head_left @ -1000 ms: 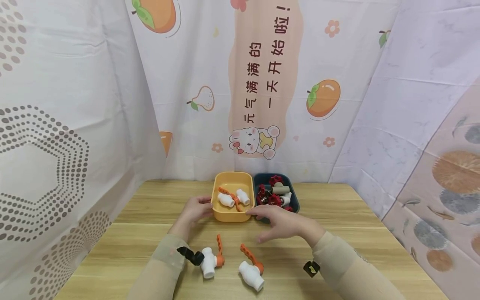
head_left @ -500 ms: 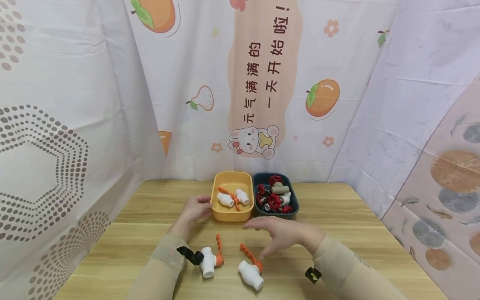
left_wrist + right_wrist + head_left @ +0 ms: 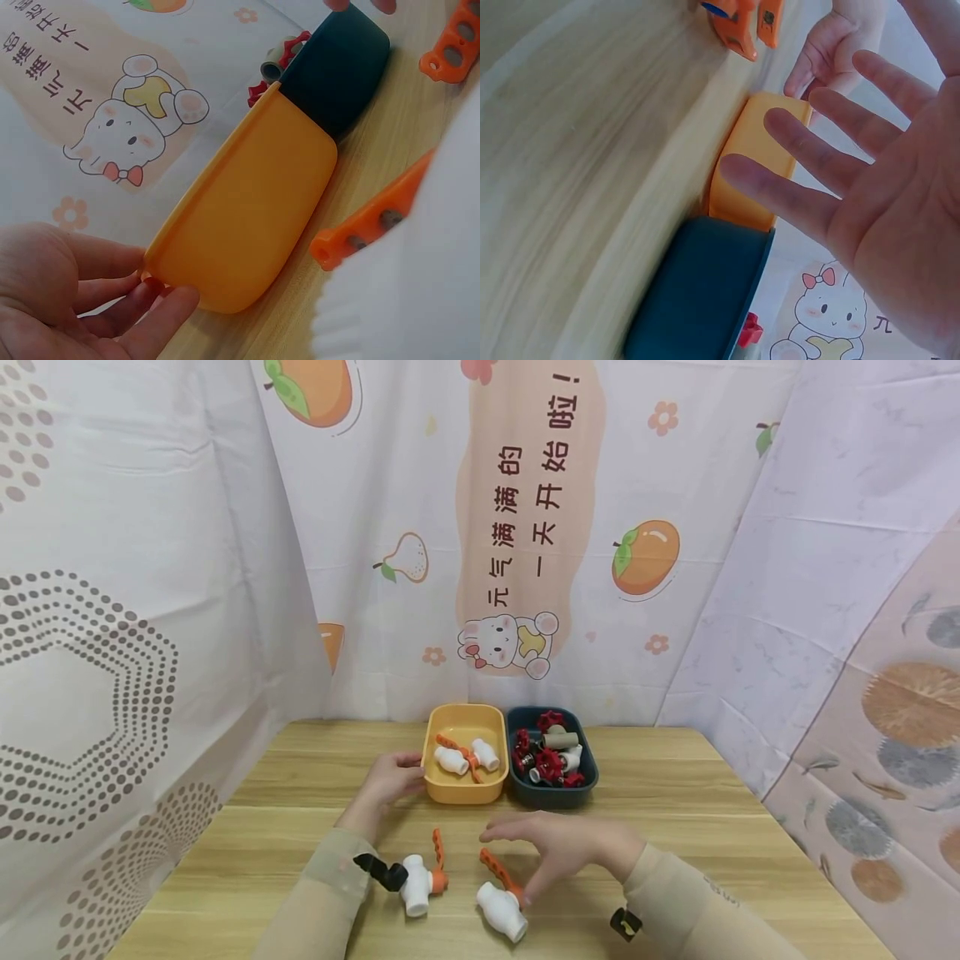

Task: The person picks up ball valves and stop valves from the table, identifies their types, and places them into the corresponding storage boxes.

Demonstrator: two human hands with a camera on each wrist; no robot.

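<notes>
My left hand (image 3: 393, 778) is at the left side of a yellow plastic bin (image 3: 467, 794), its fairly straight fingers touching the outer wall near the corner in the left wrist view. Two white ball valves with orange lever handles lie inside the bin. My right hand (image 3: 562, 847) hovers, fingers spread and holding nothing, above and beside a white ball valve (image 3: 502, 912) on the table. Its thumb overlaps that valve's orange handle in the head view; contact cannot be made out. Another white ball valve (image 3: 416, 887) lies to the left, near my left wrist.
A dark teal bin (image 3: 553, 797) stands against the yellow bin's right side, holding several valves with red handwheels. Both bins are near the back of the wooden table (image 3: 660, 777). Printed curtains (image 3: 420, 635) hang behind and at both sides.
My right hand has moved back from the front of the bins toward me, down to the right-hand valve on the table. The left hand has stayed at the yellow bin.
</notes>
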